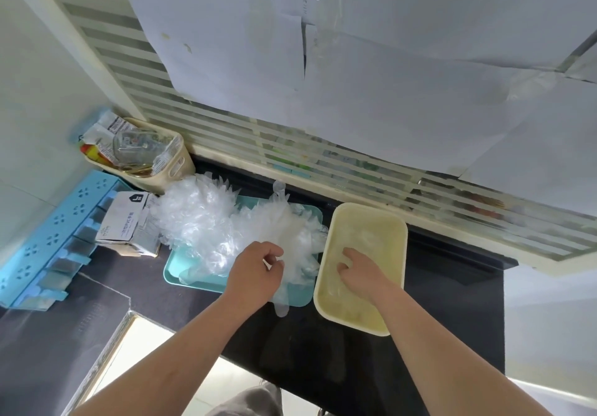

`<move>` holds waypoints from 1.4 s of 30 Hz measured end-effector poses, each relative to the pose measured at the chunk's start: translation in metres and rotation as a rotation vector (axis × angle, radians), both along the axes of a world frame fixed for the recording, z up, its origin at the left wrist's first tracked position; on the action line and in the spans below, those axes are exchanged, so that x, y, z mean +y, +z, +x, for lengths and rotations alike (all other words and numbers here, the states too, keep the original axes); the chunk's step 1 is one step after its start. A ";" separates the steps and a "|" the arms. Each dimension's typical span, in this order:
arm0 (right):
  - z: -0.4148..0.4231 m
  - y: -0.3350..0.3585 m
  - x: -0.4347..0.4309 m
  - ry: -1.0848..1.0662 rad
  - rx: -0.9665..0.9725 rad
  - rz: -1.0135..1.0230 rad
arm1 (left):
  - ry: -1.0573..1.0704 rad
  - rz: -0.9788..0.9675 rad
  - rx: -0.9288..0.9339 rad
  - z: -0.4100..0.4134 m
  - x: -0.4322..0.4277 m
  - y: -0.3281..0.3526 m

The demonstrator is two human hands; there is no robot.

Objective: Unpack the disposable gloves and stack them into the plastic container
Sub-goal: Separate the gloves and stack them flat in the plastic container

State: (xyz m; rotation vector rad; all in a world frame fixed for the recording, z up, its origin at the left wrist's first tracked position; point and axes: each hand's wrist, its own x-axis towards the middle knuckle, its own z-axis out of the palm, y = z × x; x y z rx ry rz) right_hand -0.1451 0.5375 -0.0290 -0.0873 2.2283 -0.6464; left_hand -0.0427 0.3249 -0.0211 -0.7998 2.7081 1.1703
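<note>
On the dark bench (323, 367), the opened glove box (124, 222) lies at the far left, apparently emptied. Beside it a large loose pile of gloves (200, 218) covers the teal tray (181, 275), so most of the stacking looks still to do. The left grip (255, 270) pinches one glove at the pile's near edge, fingers curled round it. To the right, the plastic container (355, 320) already holds a shallow layer of stacked gloves (365, 238). The right grip (358, 270) rests on them with fingers spread, holding nothing.
</note>
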 end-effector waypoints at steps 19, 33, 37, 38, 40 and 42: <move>0.063 0.070 -0.062 -0.317 0.280 -0.411 | 0.002 0.127 -0.018 -0.018 -0.033 -0.006; 0.060 0.117 -0.106 -0.323 0.039 -0.828 | -0.070 0.591 0.240 -0.010 -0.079 0.106; 0.059 0.131 -0.115 -0.448 0.013 -0.913 | -0.149 0.454 0.297 -0.011 -0.074 0.100; 0.059 0.130 -0.117 -0.491 0.028 -0.887 | -0.169 0.457 0.304 -0.011 -0.071 0.096; 0.056 0.125 -0.118 -0.639 -0.019 -0.890 | -0.240 0.493 0.301 -0.009 -0.068 0.095; 0.053 0.121 -0.116 -0.766 -0.080 -0.924 | -0.327 0.498 0.302 -0.006 -0.067 0.091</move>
